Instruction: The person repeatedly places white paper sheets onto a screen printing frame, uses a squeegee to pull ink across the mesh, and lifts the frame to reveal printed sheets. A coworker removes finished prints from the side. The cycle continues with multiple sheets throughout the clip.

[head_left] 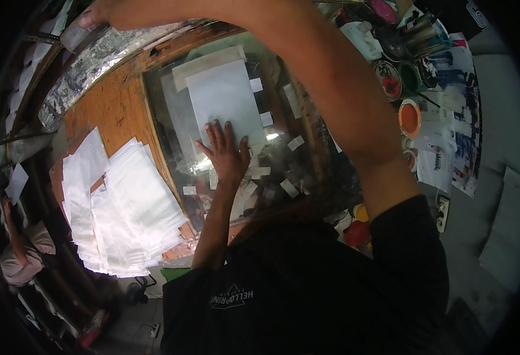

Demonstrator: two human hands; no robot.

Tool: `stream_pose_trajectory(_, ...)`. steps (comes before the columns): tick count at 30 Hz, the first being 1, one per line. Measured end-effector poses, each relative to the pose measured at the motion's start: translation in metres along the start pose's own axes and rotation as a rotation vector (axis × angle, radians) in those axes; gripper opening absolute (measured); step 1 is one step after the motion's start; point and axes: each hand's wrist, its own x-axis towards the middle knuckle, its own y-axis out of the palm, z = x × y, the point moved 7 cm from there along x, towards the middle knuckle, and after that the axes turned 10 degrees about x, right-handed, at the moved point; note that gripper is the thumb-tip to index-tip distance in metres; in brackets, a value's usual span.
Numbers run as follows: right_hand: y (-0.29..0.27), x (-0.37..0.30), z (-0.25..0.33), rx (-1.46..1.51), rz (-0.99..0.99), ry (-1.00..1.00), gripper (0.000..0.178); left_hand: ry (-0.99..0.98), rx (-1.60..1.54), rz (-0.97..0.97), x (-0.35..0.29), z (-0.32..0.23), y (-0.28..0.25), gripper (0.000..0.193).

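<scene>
My left hand [227, 158] lies with fingers spread on the lower edge of a white sheet of paper [224, 92]. The sheet rests on a glass-topped board [180, 139], with small paper tabs [256, 85] along its right side and several pale tape pieces [288, 188] scattered below it. Reaching across the top of the view, my right arm ends at the far left, where my right hand [94, 15] is closed by a pale, translucent object [78, 36]. Its kind is unclear, and the fingers are partly cut off by the picture's rim.
Loose stacks of white sheets [133, 204] lie left of the glass on the wooden table [111, 109]. A foil-like silver strip [103, 65] runs along the far-left edge. Paint pots [409, 117] and brushes [422, 35] crowd the right. A person [26, 254] at far left holds a paper.
</scene>
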Motion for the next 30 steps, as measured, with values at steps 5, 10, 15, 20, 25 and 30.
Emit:
stream_pose_trajectory(5,0.01,0.01,-0.007,0.036,0.151,0.138,0.032,-0.022,-0.033,0.005,-0.011,-0.002,0.0,0.06)
stream_pose_trajectory(10,0.01,0.008,-0.005,-0.124,0.077,0.284,0.034,0.007,-0.069,-0.025,-0.007,-0.01,0.0,0.059)
stream_pose_trajectory(15,0.047,-0.022,0.0,-0.188,-0.02,0.132,0.046,-0.059,-0.416,-0.028,-0.023,0.002,-0.036,0.055)
stream_pose_trajectory(20,0.119,-0.148,0.011,-0.234,-0.169,-0.015,0.048,-0.507,-1.513,-0.439,-0.077,0.035,-0.109,0.057)
stream_pose_trajectory(25,0.209,-0.173,-0.137,0.041,0.16,0.333,0.034,-1.217,-1.973,0.161,-0.118,0.042,-0.045,0.064)
stream_pose_trajectory(30,0.219,-0.077,-0.239,-0.201,0.009,0.232,0.031,-1.385,-1.952,0.23,-0.122,0.045,-0.01,0.061)
